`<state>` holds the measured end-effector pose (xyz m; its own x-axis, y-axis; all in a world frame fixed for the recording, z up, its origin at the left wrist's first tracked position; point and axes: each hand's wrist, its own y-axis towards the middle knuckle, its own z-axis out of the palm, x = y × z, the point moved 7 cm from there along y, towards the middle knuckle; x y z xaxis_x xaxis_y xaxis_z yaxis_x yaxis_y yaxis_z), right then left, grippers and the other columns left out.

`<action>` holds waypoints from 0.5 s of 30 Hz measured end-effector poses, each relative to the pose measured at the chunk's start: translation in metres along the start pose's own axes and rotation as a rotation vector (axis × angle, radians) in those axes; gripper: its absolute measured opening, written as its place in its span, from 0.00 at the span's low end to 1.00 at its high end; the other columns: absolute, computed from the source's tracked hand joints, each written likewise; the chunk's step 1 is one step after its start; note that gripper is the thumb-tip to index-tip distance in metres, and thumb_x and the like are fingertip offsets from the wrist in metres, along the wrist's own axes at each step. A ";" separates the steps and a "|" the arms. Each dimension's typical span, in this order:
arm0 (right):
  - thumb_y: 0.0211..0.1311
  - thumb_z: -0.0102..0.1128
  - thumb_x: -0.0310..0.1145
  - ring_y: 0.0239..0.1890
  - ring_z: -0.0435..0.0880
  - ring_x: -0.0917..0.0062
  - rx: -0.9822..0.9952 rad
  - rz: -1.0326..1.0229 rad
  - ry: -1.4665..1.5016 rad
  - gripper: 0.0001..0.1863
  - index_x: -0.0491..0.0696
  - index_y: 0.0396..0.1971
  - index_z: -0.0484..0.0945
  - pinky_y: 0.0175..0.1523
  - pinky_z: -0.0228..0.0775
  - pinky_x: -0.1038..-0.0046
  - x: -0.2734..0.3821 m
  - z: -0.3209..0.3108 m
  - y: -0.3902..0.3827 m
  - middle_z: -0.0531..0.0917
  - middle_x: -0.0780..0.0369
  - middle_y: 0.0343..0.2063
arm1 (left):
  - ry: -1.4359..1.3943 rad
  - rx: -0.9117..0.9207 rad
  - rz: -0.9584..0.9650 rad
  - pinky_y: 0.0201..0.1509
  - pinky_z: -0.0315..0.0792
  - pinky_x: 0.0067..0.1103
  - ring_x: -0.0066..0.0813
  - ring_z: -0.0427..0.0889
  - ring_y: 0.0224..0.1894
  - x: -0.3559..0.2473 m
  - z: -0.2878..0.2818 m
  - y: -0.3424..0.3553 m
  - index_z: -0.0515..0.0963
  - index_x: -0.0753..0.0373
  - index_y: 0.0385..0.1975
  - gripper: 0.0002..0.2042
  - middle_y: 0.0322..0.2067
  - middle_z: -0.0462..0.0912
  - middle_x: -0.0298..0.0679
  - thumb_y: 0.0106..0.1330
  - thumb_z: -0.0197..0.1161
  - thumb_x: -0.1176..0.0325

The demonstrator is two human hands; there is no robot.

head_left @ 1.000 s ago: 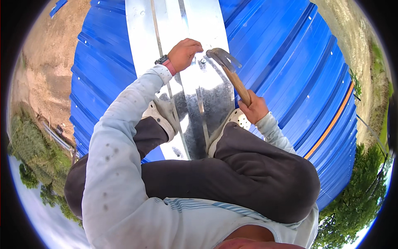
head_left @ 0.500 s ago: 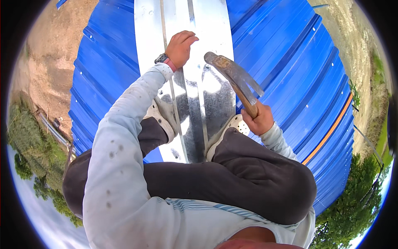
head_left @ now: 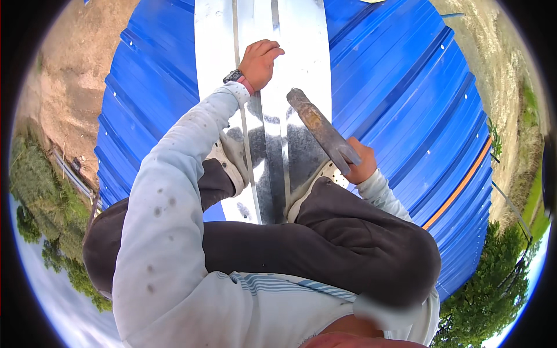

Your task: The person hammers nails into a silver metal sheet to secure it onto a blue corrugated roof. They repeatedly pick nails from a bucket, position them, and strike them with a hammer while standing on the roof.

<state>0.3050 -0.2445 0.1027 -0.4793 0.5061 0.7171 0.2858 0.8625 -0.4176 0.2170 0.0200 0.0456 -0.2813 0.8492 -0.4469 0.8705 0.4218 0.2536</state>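
Observation:
My left hand point(head_left: 259, 64) is over the bright metal ridge sheet point(head_left: 214, 46), its fingers bent and pressed together. Whatever may be between the fingertips is hidden or too small to make out. In my right hand point(head_left: 364, 162) is a claw hammer point(head_left: 316, 122) with a worn, rusty head. Its blunt end is above the right half of the ridge sheet, apart from it, and the forked claw points back towards my knuckles. The hammer's head hides most of its handle.
Blue corrugated roofing point(head_left: 400, 75) slopes away on both sides of the ridge sheet. My pale clogs point(head_left: 229, 165) rest on the metal, with my bent legs close by. An orange strip point(head_left: 464, 185) runs along the right slope. Bare ground and trees are beyond the roof edges.
The hammer has turned in my right hand: its claw end has dropped nearer my knuckles, and its handle is now mostly hidden. My left hand keeps almost the same place on the sheet.

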 end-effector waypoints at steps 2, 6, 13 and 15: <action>0.50 0.56 0.38 0.30 0.78 0.53 0.170 0.274 -0.161 0.14 0.43 0.33 0.74 0.37 0.70 0.59 -0.034 0.032 0.025 0.78 0.50 0.23 | 0.006 0.013 -0.008 0.56 0.61 0.31 0.37 0.70 0.50 0.006 0.001 -0.002 0.76 0.60 0.37 0.14 0.41 0.76 0.37 0.52 0.51 0.81; 0.51 0.55 0.39 0.30 0.78 0.53 0.179 0.225 -0.044 0.15 0.43 0.34 0.74 0.38 0.69 0.59 -0.020 0.023 0.025 0.78 0.49 0.23 | 0.032 -0.077 0.017 0.52 0.63 0.30 0.37 0.72 0.48 0.007 0.003 -0.003 0.76 0.58 0.34 0.13 0.39 0.76 0.37 0.50 0.53 0.81; 0.50 0.56 0.38 0.28 0.78 0.53 0.073 0.227 -0.123 0.14 0.43 0.33 0.74 0.36 0.70 0.58 -0.023 0.018 0.011 0.79 0.50 0.23 | 0.016 0.023 -0.012 0.57 0.60 0.31 0.37 0.69 0.51 0.003 0.001 -0.002 0.76 0.60 0.37 0.14 0.42 0.75 0.38 0.52 0.51 0.81; 0.50 0.56 0.38 0.30 0.78 0.53 0.155 0.274 -0.116 0.15 0.43 0.33 0.74 0.38 0.70 0.59 -0.051 0.031 0.022 0.79 0.49 0.24 | 0.011 0.003 0.008 0.56 0.60 0.31 0.37 0.69 0.51 -0.002 0.008 -0.002 0.76 0.60 0.36 0.14 0.42 0.75 0.37 0.52 0.51 0.81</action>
<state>0.3099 -0.2511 0.0390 -0.4960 0.7084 0.5021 0.2912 0.6805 -0.6724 0.2189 0.0145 0.0389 -0.2785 0.8561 -0.4353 0.8741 0.4138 0.2544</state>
